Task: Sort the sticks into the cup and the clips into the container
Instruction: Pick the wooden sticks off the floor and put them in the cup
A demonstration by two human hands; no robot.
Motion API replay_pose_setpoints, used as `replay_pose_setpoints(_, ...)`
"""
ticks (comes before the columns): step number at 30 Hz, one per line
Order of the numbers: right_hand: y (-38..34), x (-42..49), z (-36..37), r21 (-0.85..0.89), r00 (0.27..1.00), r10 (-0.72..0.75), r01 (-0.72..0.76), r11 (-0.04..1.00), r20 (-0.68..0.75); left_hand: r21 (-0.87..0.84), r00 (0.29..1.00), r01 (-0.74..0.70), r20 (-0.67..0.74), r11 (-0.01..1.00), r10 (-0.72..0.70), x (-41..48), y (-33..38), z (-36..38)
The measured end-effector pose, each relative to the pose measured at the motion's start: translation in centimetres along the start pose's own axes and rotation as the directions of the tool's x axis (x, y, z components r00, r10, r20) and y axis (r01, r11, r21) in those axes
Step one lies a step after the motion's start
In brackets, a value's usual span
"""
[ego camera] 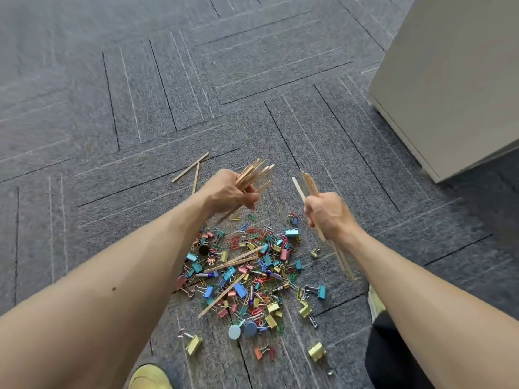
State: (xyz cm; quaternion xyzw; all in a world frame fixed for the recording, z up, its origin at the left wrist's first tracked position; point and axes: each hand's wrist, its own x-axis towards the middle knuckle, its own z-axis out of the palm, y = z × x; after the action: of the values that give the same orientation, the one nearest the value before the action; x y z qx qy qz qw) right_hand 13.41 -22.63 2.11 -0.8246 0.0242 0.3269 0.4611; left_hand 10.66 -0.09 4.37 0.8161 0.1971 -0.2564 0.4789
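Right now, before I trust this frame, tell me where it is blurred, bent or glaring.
Head view: the carpet smears toward the left and top edges, and its seams bow with the wide lens; head view: the clips in the middle read sharp; head view: the sticks below the right hand are streaked; head view: light is soft, with no glare.

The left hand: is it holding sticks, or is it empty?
Holding. The left hand has its fingers curled round a bundle of sticks, which fans out past them.
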Motion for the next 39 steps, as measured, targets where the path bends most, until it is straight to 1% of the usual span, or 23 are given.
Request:
replay_pose_setpoints(2, -1.9, -0.7, -0.3, 0.053, 1.000, -0.014, 0.013, 0.999, 0.019, -0.016, 1.000, -0.024, -0.020, 1.000, 0.023, -1.3, 1.5, -1.0)
replay_pose_setpoints(5, -5.6, -2.4, -0.8, 0.070, 0.997, -0.034, 0.030, 0.997, 0.063, -0.088, 0.997, -0.056, -0.065, 0.995, 0.050, -3.6, 4.0, -2.4)
replay_pose_setpoints(9, -12.2, -5.7, -3.1, 0.073, 0.983, -0.146, 0.139, 0.988, 0.109, -0.146, 0.994, -0.086, -0.076, 0.985, 0.076, -7.2, 8.5, -4.6)
replay_pose_setpoints(11, -15.9, -7.3, -4.9, -0.001, 0.971, -0.222, 0.223, 0.975, 0.090, -0.168, 0.988, -0.125, -0.111, 0.978, 0.107, -9.5, 11.5, -6.0)
replay_pose_setpoints(13, -19.7, -9.3, -6.8, -0.044, 0.963, -0.265, 0.267, 0.963, 0.051, -0.181, 0.975, -0.170, -0.175, 0.969, 0.139, -12.1, 15.0, -7.5)
replay_pose_setpoints(16, -24.9, -13.0, -10.1, -0.031, 0.953, -0.301, 0.300, 0.954, -0.044, -0.186, 0.926, -0.255, -0.328, 0.949, 0.184, -15.9, 20.5, -10.0)
replay_pose_setpoints(18, -28.2, -16.3, -12.3, 0.000, 0.939, -0.337, 0.338, 0.941, -0.073, -0.210, 0.884, -0.331, -0.410, 0.920, 0.224, -18.9, 24.3, -11.2)
replay_pose_setpoints(20, -31.1, -19.8, -14.6, 0.011, 0.919, -0.386, 0.388, 0.922, -0.076, -0.255, 0.846, -0.405, -0.469, 0.878, 0.254, -22.0, 28.1, -11.7)
replay_pose_setpoints(23, -35.3, -25.8, -18.4, 0.060, 0.881, -0.467, 0.472, 0.880, -0.080, -0.316, 0.802, -0.508, -0.514, 0.802, 0.305, -27.3, 33.6, -12.0)
replay_pose_setpoints(28, -40.1, -34.6, -23.9, 0.106, 0.801, -0.585, 0.598, 0.795, -0.131, -0.450, 0.753, -0.636, -0.538, 0.627, 0.379, -35.5, 40.9, -11.6)
replay_pose_setpoints(32, -41.1, -41.2, -28.0, 0.080, 0.732, -0.644, 0.672, 0.736, -0.224, -0.454, 0.683, -0.724, -0.575, 0.519, 0.451, -40.8, 45.6, -9.9)
replay_pose_setpoints(36, -40.1, -47.2, -32.5, 0.044, 0.653, -0.674, 0.729, 0.683, -0.346, -0.458, 0.612, -0.791, -0.587, 0.405, 0.530, -45.0, 50.3, -6.5)
replay_pose_setpoints(38, -38.7, -49.5, -34.9, 0.076, 0.640, -0.671, 0.742, 0.666, -0.375, -0.481, 0.596, -0.800, -0.570, 0.359, 0.566, -46.4, 52.7, -4.0)
replay_pose_setpoints(39, -37.9, -50.5, -36.2, 0.084, 0.633, -0.668, 0.747, 0.659, -0.391, -0.490, 0.596, -0.798, -0.552, 0.352, 0.583, -47.0, 53.9, -2.6)
